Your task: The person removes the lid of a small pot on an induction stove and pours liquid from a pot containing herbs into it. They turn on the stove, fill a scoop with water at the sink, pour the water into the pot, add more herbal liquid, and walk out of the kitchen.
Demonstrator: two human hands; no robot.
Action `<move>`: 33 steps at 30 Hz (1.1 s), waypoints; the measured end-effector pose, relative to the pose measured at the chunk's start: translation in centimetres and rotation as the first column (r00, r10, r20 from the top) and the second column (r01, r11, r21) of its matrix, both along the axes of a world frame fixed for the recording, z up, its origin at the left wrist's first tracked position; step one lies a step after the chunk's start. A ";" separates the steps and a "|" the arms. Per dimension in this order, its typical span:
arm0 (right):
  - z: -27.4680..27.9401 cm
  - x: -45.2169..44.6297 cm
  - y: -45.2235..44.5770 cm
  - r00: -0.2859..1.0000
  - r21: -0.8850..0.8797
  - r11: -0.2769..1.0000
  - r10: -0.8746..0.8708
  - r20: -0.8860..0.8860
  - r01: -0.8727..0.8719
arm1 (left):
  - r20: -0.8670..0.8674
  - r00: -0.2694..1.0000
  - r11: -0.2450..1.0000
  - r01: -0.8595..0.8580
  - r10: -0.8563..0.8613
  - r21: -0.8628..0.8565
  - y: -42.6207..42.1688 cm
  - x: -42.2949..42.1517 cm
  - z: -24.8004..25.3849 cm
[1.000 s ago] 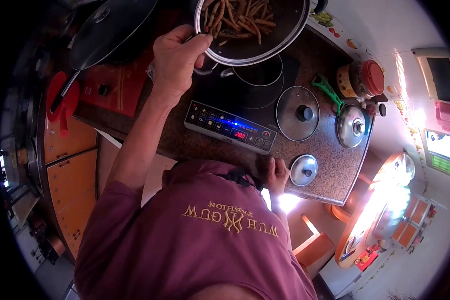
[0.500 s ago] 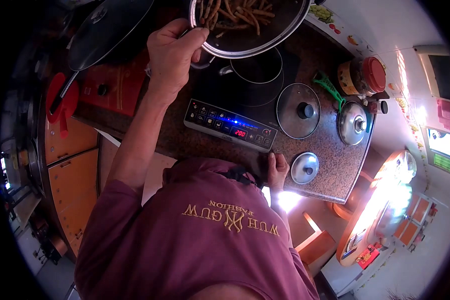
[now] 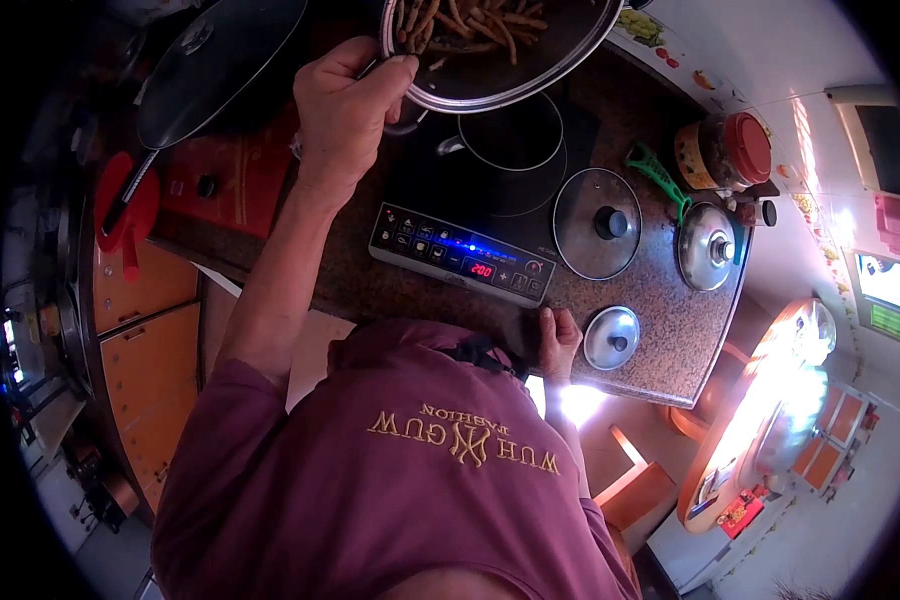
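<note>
Above a flat black cooktop (image 3: 450,190), a silver-rimmed dark round pan (image 3: 560,60) of thin brown strips (image 3: 475,30) is edging outward, seemingly staying off the heat; the left hand (image 3: 340,120) is pinching its side, the right hand (image 3: 558,342) curling, contents unclear.

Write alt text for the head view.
The left hand holds a pot of brown strips near a cooker reading 200. The right hand is at the edge of the counter, beside a small lid.
</note>
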State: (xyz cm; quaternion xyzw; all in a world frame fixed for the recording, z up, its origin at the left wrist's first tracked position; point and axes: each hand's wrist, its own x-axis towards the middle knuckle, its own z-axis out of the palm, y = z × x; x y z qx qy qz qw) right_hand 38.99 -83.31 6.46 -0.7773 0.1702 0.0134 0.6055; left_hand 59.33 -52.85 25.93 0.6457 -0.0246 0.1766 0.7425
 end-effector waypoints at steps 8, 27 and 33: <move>-0.5 -0.1 -0.3 1.000 0.031 1.000 -0.001 -0.008 0.001 | 0.034 0.999 0.999 -0.009 0.007 0.053 0.1 0.1 0.1; -0.7 -0.1 -0.6 1.000 -0.009 1.000 0.018 -0.022 -0.018 | 0.104 0.995 0.995 0.001 -0.012 0.104 0.0 0.1 0.6; -1.1 -0.1 -0.5 1.000 -0.036 0.999 -0.003 0.017 0.004 | 0.139 0.990 0.992 0.001 -0.018 0.123 0.1 0.2 0.7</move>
